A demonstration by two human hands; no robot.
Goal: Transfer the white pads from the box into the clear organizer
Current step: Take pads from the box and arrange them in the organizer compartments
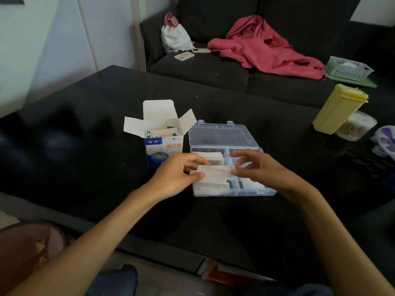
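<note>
A white and blue cardboard box (163, 144) stands open on the black table, with several wrapped pads still inside. Right of it lies the clear organizer (233, 192), its lid (220, 134) folded back. My left hand (177, 177) pinches the left end of a stack of white pads (214, 174) just above the organizer's left compartments. My right hand (256, 167) pinches the stack's right end between thumb and fingers. Another stack of white pads (210, 158) sits in the far left compartment, and more white pads (210, 185) lie under the held stack.
A yellow lidded container (339, 107) and a clear tub of cotton swabs (354, 126) stand at the table's right. A dark sofa behind holds a pink jacket (265, 48), a white bag (175, 37), phones and a white basket (348, 68).
</note>
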